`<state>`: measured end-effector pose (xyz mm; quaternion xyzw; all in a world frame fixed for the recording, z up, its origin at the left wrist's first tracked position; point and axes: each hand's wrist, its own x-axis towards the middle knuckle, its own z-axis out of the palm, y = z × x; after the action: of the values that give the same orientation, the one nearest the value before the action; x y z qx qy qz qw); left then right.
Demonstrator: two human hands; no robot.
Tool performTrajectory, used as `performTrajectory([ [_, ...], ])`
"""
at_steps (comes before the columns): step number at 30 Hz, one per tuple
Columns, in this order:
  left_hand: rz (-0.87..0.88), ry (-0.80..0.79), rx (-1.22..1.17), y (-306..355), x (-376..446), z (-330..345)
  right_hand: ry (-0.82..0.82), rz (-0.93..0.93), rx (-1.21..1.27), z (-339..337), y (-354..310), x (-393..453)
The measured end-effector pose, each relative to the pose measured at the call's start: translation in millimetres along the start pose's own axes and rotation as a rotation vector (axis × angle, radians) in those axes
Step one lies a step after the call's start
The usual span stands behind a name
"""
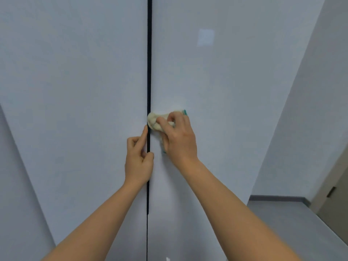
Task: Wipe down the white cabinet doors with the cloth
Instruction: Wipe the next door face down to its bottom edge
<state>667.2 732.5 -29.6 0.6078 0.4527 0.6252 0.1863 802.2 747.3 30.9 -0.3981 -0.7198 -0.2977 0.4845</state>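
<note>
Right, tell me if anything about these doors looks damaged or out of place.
Nothing stands out. Both cabinet doors look flat and unmarked, with a straight dark gap between them. The pale square on the right-hand door looks like a reflection. The right hand presses the cloth beside the gap.
</note>
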Motion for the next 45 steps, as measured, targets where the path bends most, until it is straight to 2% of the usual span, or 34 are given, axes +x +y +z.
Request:
performTrajectory([
  [3, -0.031, -0.044, -0.091, 4.0, 0.9, -2.8, -0.146, -0.072, -0.024, 3.3, 7.4, -52.8],
  [6, -0.079, -0.076, -0.118, 7.4, 2.8, -10.5, -0.190, -0.171, -0.051, -2.4, 16.6, -50.7],
  [8, -0.092, -0.097, -0.100, 8.2, 5.4, -13.7, -0.137, -0.130, -0.059, -11.2, 14.9, -23.3],
  [11, -0.093, -0.095, -0.110, 10.8, 2.8, -14.1, 0.075, 0.022, -0.012, -28.3, 15.0, 54.2],
  [13, -0.078, -0.094, -0.100, 13.5, 1.8, -14.4, 0.181, 0.053, -0.034, -39.7, 13.1, 109.0],
  [15, -0.069, -0.097, -0.088, 12.0, 2.5, -14.2, 0.232, 0.097, -0.008, -42.0, 8.5, 132.9],
  [17, -0.084, -0.095, -0.086, 10.9, 2.7, -14.2, 0.230, 0.144, 0.054, -32.2, -0.4, 116.2],
  [21, -0.070, -0.097, -0.052, 7.2, 1.4, -13.0, 0.051, 0.182, 0.107, -4.6, -2.8, 3.3],
  [24, -0.046, -0.131, -0.017, 2.2, 0.4, -10.9, -0.113, 0.183, 0.043, -9.9, 19.3, -89.8],
  [26, -0.032, -0.135, 0.000, 0.6, -1.9, -8.1, -0.144, 0.160, -0.026, -29.2, 50.4, -116.5],
  [28, -0.025, -0.111, -0.013, 0.4, -3.2, -4.7, -0.055, 0.232, -0.100, -54.7, 87.7, -115.4],
  [31, -0.047, -0.064, -0.033, 2.0, -6.7, 3.7, 0.267, 0.624, -0.117, -97.5, 143.6, -94.5],
  [32, -0.053, -0.058, -0.038, 2.8, -7.8, 5.9, 0.341, 0.738, -0.101, -105.5, 154.4, -90.9],
  [34, -0.055, -0.062, -0.030, 2.6, -7.9, 5.8, 0.400, 0.838, -0.089, -101.4, 152.0, -93.2],
  [36, -0.053, -0.073, -0.008, 0.8, -6.3, 4.9, 0.388, 0.809, -0.055, -78.9, 126.3, -105.8],
  [37, -0.054, -0.080, -0.006, 0.3, -6.0, 4.2, 0.316, 0.747, -0.033, -64.6, 107.4, -115.0],
  [40, -0.041, -0.100, 0.005, -0.9, -7.5, 0.4, -0.044, 0.462, -0.003, -31.1, 58.0, -140.2],
  [41, -0.033, -0.109, 0.010, -0.9, -7.7, -1.0, -0.112, 0.411, 0.008, -29.5, 54.4, -142.1],
  [43, -0.029, -0.113, 0.021, -1.3, -7.1, -3.1, -0.101, 0.440, 0.011, -37.9, 68.1, -140.0],
  [45, -0.042, -0.114, 0.031, -0.9, -8.0, -3.6, 0.110, 0.683, -0.007, -59.4, 96.2, -138.1],
])
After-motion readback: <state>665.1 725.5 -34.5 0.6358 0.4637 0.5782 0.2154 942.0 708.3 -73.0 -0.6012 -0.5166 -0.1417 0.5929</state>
